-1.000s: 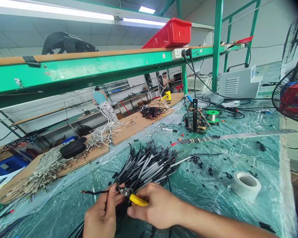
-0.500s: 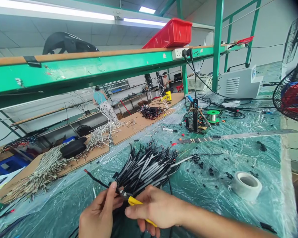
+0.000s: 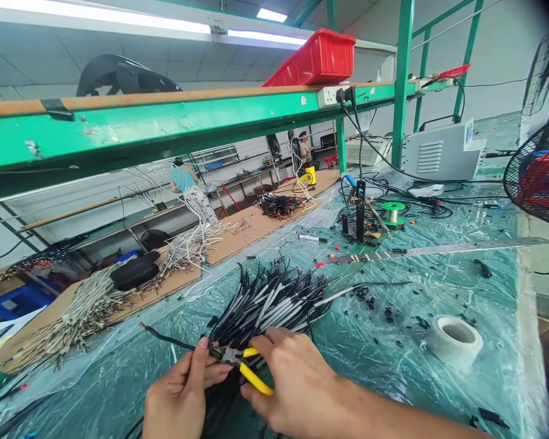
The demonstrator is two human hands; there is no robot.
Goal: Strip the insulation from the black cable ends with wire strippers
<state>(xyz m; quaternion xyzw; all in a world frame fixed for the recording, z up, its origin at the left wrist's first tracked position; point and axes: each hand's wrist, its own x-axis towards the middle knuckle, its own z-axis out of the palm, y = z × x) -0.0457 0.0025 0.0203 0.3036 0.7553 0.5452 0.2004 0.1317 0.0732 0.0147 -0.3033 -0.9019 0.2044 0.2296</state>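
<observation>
My left hand (image 3: 185, 384) pinches a black cable (image 3: 167, 336) between thumb and fingers. The cable's far end, with a reddish tip, sticks out to the upper left. My right hand (image 3: 297, 381) holds yellow-handled cutting pliers (image 3: 256, 379), whose handles are spread apart. The pliers' metal jaws (image 3: 231, 355) are at the cable just right of my left fingertips; whether they touch it I cannot tell. Just beyond both hands lies a thick bundle of black and grey sleeved cables (image 3: 269, 299) on the plastic-covered table.
A tape roll (image 3: 455, 341) stands at right, with black scraps around it. Behind are a steel ruler (image 3: 439, 247), a solder spool (image 3: 393, 213) and a black stand (image 3: 359, 213). White wire bundles (image 3: 80, 311) lie on cardboard at left. A green shelf beam (image 3: 187, 125) crosses above; a fan (image 3: 540, 171) stands right.
The pliers' handles have spread apart as my right hand's grip widened. The cable's free end has shifted left and slightly down. My left hand keeps its pinch.
</observation>
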